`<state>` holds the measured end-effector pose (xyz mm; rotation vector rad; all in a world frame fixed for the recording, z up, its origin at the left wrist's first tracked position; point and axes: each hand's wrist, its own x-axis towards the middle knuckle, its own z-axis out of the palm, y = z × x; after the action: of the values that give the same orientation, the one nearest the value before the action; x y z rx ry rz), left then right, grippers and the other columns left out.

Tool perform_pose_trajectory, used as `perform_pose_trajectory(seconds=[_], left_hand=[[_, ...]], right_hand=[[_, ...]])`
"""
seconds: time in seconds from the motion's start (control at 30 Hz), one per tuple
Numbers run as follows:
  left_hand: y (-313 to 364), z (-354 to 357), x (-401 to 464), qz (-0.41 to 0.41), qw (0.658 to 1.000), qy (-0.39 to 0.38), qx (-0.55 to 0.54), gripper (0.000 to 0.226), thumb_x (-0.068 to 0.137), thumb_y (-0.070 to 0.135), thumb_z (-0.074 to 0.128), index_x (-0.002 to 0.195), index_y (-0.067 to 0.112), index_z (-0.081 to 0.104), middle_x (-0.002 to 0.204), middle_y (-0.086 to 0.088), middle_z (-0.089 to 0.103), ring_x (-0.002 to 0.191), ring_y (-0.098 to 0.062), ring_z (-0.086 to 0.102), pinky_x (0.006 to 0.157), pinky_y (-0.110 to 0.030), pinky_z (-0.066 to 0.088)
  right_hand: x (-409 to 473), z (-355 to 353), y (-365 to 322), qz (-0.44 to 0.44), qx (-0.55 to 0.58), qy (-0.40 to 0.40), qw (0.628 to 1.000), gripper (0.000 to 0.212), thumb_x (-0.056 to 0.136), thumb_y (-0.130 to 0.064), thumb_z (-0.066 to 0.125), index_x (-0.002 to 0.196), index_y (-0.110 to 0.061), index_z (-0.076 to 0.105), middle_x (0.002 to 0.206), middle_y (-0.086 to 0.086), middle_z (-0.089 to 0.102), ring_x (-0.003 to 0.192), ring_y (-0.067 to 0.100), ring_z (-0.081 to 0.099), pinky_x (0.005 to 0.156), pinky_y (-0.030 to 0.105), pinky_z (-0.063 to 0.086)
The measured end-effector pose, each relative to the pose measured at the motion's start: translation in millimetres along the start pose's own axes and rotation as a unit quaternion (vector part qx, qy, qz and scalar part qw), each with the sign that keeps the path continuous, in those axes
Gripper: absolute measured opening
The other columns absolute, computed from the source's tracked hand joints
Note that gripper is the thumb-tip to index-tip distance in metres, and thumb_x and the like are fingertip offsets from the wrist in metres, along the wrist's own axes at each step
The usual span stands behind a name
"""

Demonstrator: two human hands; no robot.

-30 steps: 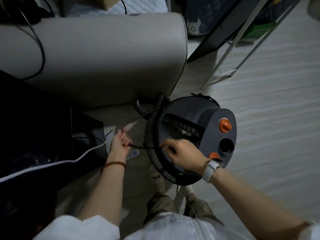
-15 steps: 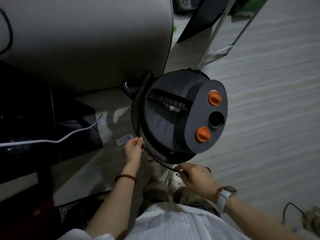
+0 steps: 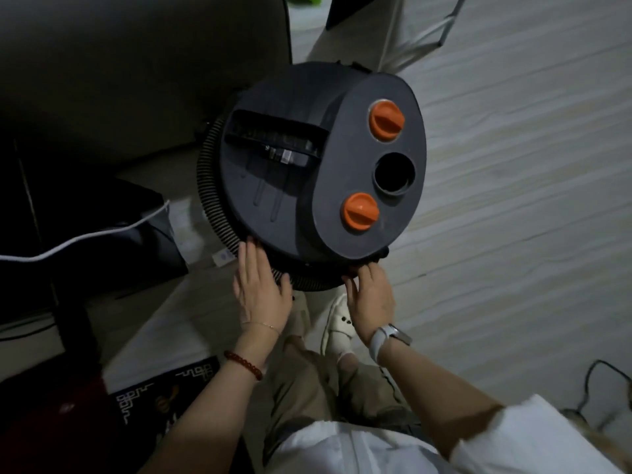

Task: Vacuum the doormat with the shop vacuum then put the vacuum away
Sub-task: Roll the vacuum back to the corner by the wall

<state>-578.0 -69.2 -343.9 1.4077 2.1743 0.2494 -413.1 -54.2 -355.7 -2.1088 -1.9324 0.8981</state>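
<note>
The shop vacuum stands on the floor in front of me, a dark grey round body with two orange knobs and an open hose port on its lid. A ribbed grey hose is coiled around its left and near sides. My left hand lies flat on the hose at the vacuum's near left edge, fingers extended. My right hand touches the near right rim with bent fingers. A corner of the dark patterned doormat shows at the lower left.
A grey sofa rises behind the vacuum at upper left. Dark furniture with a white cable across it stands on the left. A white metal frame stands at the top. A black cord lies at lower right. My feet are under the vacuum's near edge.
My view has come closer over the vacuum. My left hand went from the cord beside the vacuum to lying flat on the hose. My right hand left the lid for the near rim.
</note>
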Motion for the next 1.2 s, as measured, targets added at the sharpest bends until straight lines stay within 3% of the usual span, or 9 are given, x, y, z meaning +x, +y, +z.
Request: perform_pose_trajectory(seconds=[0.07, 0.17, 0.43, 0.63, 0.8, 0.9, 1.0, 1.1, 1.2], left_hand=[[-8, 8, -7, 0.028, 0.993, -0.051, 0.101, 0.070, 0.084, 0.024, 0.057, 0.141, -0.001, 0.025, 0.153, -0.016, 0.018, 0.142, -0.033, 0.006, 0.110, -0.056, 0.017], [-9, 8, -8, 0.041, 0.984, -0.071, 0.158, 0.071, 0.082, 0.025, 0.059, 0.140, -0.001, 0.027, 0.152, -0.018, 0.020, 0.142, -0.035, 0.006, 0.110, -0.058, 0.013], [-13, -15, -2, 0.070, 0.971, -0.135, 0.187, 0.067, 0.081, 0.028, 0.057, 0.140, 0.007, 0.032, 0.154, -0.012, 0.017, 0.143, -0.032, 0.001, 0.110, -0.057, 0.015], [-10, -38, 13, 0.069, 0.986, -0.109, 0.108, 0.054, 0.079, 0.029, 0.037, 0.126, 0.006, 0.051, 0.138, -0.012, 0.047, 0.136, -0.029, 0.028, 0.106, -0.052, 0.027], [-5, -76, 26, 0.142, 0.990, -0.011, 0.021, 0.043, 0.082, 0.029, 0.035, 0.107, 0.007, 0.062, 0.112, -0.013, 0.062, 0.107, -0.033, 0.056, 0.092, -0.047, 0.040], [8, -101, 52, 0.163, 0.986, 0.034, -0.002, 0.045, 0.082, 0.032, 0.038, 0.114, 0.006, 0.057, 0.119, -0.016, 0.055, 0.112, -0.034, 0.051, 0.092, -0.048, 0.040], [26, -120, 92, 0.185, 0.982, 0.028, 0.000, 0.057, 0.084, 0.038, 0.038, 0.134, 0.010, 0.041, 0.139, -0.018, 0.040, 0.128, -0.035, 0.037, 0.102, -0.051, 0.032], [47, -127, 136, 0.236, 0.969, -0.027, 0.065, 0.062, 0.089, 0.040, 0.039, 0.143, 0.012, 0.027, 0.150, -0.016, 0.024, 0.138, -0.037, 0.021, 0.109, -0.054, 0.023], [60, -120, 168, 0.258, 0.948, -0.105, 0.155, 0.060, 0.094, 0.039, 0.042, 0.145, 0.021, 0.018, 0.153, -0.009, 0.020, 0.142, -0.031, 0.008, 0.113, -0.054, 0.012]], right_hand=[[-13, 10, -4, 0.079, 0.120, -0.046, 0.989, 0.028, 0.088, -0.009, 0.052, 0.115, -0.002, 0.052, 0.118, 0.019, 0.050, 0.106, 0.037, 0.052, 0.080, 0.042, 0.046], [-26, 20, -4, -0.022, 0.083, -0.152, 0.985, 0.060, 0.088, -0.009, 0.048, 0.142, -0.006, 0.023, 0.150, 0.018, 0.021, 0.140, 0.033, 0.019, 0.112, 0.044, 0.028], [-14, 32, 2, -0.072, -0.139, -0.279, 0.947, 0.069, 0.095, -0.034, 0.033, 0.144, -0.020, -0.013, 0.155, 0.007, -0.013, 0.143, 0.027, -0.012, 0.115, 0.048, 0.002], [-15, 15, -8, -0.056, -0.080, -0.187, 0.977, 0.058, 0.089, -0.028, 0.035, 0.144, -0.017, 0.021, 0.153, 0.014, 0.018, 0.141, 0.033, 0.013, 0.114, 0.049, 0.020], [-24, -28, -42, -0.136, 0.013, -0.043, 0.990, 0.038, 0.083, -0.024, 0.037, 0.108, -0.010, 0.062, 0.101, 0.012, 0.064, 0.091, 0.030, 0.061, 0.074, 0.040, 0.053], [-14, -58, -70, -0.171, 0.046, 0.095, 0.980, 0.026, 0.082, -0.019, 0.048, 0.104, -0.012, 0.060, 0.096, 0.010, 0.061, 0.088, 0.025, 0.055, 0.070, 0.038, 0.047], [19, -74, -96, -0.125, 0.010, 0.170, 0.977, 0.043, 0.081, -0.033, 0.051, 0.122, -0.017, 0.050, 0.119, 0.013, 0.052, 0.114, 0.027, 0.044, 0.093, 0.046, 0.037], [50, -71, -113, -0.117, -0.114, 0.078, 0.984, 0.070, 0.078, -0.053, 0.050, 0.138, -0.023, 0.032, 0.146, 0.013, 0.032, 0.137, 0.030, 0.023, 0.109, 0.059, 0.016], [65, -62, -111, -0.104, -0.184, 0.029, 0.977, 0.073, 0.076, -0.048, 0.060, 0.139, -0.023, 0.032, 0.149, 0.015, 0.030, 0.138, 0.032, 0.027, 0.106, 0.060, 0.021]])
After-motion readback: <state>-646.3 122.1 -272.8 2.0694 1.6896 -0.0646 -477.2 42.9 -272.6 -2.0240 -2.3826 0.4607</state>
